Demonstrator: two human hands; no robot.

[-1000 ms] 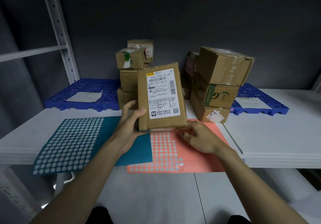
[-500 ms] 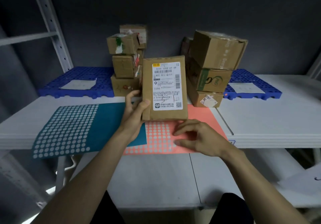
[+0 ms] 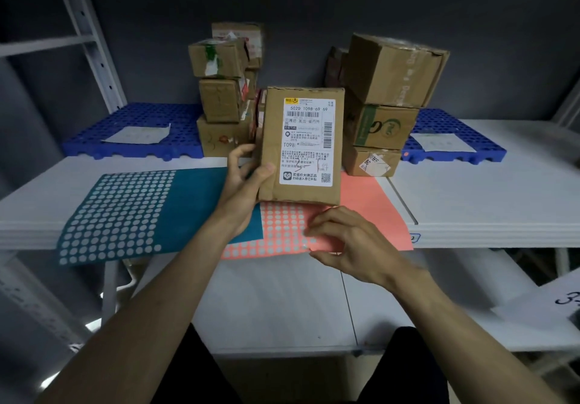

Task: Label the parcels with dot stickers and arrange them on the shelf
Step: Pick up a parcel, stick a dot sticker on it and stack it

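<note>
— One parcel (image 3: 301, 146) is up: a flat brown cardboard box standing on end, its white printed label facing the camera, its lower edge over the pink sheet (image 3: 370, 203).

— Who holds it?

— The left hand (image 3: 243, 184). Thumb across the front near the lower left corner, fingers curled behind the left edge, forearm reaching up from below.

— And the right hand (image 3: 351, 245)?

— Palm down over the pink sheet's near edge, fingers bent, tips at the paper. Whether it pinches a dot I cannot tell. Half a second ago it lay flatter on the sheet; now the fingers are more hooked, and it has drawn nearer the edge.

— The sheets?

— Thin paper, rows of pale round dots. The teal sheet (image 3: 194, 203) lies left, overlapping the pink one; both overhang the front of the white shelf (image 3: 486, 203).

— Behind?

— Two stacks of taped cardboard boxes: the left stack (image 3: 219, 99) small, the right stack (image 3: 386, 96) bulkier. Blue perforated plastic mats sit either side: left mat (image 3: 131, 115), right mat (image 3: 439, 121), each bearing a paper slip.
</note>
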